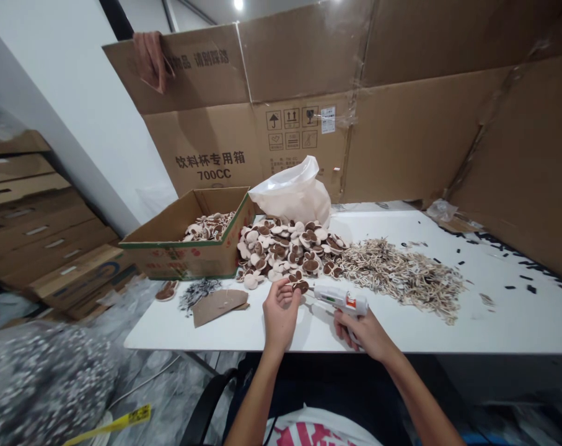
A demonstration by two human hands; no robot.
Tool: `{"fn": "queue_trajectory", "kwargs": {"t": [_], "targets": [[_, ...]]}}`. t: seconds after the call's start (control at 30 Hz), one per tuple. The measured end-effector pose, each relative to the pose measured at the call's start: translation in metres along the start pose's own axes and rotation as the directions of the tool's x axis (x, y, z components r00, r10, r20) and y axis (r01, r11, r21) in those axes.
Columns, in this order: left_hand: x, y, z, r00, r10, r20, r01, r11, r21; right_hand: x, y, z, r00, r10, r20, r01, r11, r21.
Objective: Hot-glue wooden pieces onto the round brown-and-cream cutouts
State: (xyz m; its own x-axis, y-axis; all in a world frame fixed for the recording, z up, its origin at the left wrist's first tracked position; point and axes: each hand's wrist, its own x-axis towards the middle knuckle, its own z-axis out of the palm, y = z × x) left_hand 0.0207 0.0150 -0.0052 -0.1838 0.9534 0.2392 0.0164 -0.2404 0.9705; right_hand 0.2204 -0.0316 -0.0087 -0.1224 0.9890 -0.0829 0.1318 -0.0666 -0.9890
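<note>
My left hand point(279, 313) is closed on a small brown-and-cream piece point(300, 285), pinched at the fingertips just above the white table point(494, 316). My right hand point(362, 331) grips a white hot glue gun point(341, 300), whose nozzle points left toward that piece. Right behind both hands lies a heap of the same brown-and-cream pieces point(287, 248). To the right of the heap spreads a pile of thin tan strips point(401, 272).
An open cardboard box point(188, 248) holding more pieces stands at the table's left. A white plastic bag point(294, 192) sits behind the heap. A cardboard scrap point(218, 305) and small dark bits point(197, 290) lie left of my hands. Large cardboard sheets point(401, 124) wall the back and right.
</note>
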Motion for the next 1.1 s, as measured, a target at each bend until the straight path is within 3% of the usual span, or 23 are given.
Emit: {"fn": "queue_trajectory", "kwargs": {"t": [1.1], "targets": [[0.0015, 0.0007, -0.0002, 0.999, -0.038, -0.015, 0.038, 0.999, -0.009, -0.0002, -0.0028, 0.0006, 1.000, -0.011, -0.011, 0.011, 1.000, 0.005]]}}
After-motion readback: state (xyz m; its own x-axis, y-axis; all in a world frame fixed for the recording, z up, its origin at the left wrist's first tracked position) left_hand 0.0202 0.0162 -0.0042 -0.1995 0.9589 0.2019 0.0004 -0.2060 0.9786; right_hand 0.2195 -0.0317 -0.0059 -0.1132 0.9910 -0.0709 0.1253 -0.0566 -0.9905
